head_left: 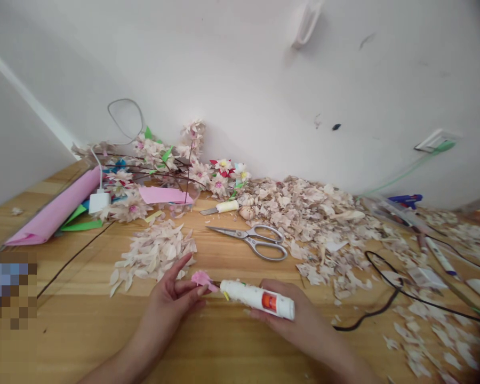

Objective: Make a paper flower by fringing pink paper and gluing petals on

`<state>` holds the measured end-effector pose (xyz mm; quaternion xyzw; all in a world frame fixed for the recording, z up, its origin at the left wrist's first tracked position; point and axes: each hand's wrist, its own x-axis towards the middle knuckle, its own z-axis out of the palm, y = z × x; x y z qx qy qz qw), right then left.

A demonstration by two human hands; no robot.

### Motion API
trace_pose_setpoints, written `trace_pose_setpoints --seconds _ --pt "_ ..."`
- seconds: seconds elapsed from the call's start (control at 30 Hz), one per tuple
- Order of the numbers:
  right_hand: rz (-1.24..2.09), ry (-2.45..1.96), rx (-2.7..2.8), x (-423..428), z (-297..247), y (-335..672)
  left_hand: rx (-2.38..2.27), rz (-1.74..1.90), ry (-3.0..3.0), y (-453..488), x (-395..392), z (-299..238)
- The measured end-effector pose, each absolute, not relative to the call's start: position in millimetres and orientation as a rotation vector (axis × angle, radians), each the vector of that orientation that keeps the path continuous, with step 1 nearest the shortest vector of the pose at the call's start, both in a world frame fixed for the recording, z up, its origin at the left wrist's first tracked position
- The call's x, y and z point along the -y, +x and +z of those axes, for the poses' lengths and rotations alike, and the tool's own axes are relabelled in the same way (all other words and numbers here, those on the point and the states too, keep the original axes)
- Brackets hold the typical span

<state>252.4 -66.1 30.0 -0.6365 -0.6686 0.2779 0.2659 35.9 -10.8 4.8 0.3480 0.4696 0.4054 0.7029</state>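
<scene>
As grip [173,297] pinches paper [201,278], glue gun [246,295] beside

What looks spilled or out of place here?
The pale petal-like scraps look spilled, straggling loosely across the table beyond the right hand and around a black cord. A dark mark also stands out on the pale wall.

Scissors [245,234] lie on the wooden bench [100,330]. Pale petals [156,250] sit left of the scissors, a big papery heap [308,208] right.
</scene>
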Motion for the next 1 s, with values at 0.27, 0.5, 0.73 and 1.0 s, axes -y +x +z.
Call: trace_pose_setpoints --seconds 0.27,0.5,0.73,1.0 --pt "0.741 -1.701 1.852 64 36 253 -1.036 0.931 0.794 35 11 5" --pt "0.784 -1.705 1.861 65 33 257 -1.027 0.948 0.8 34 12 4" --pt "0.767 -1.723 1.863 65 35 256 -1.031 0.961 0.787 34 10 3" --pt "0.772 -1.724 1.885 63 44 254 -1.015 0.96 0.792 33 8 4"
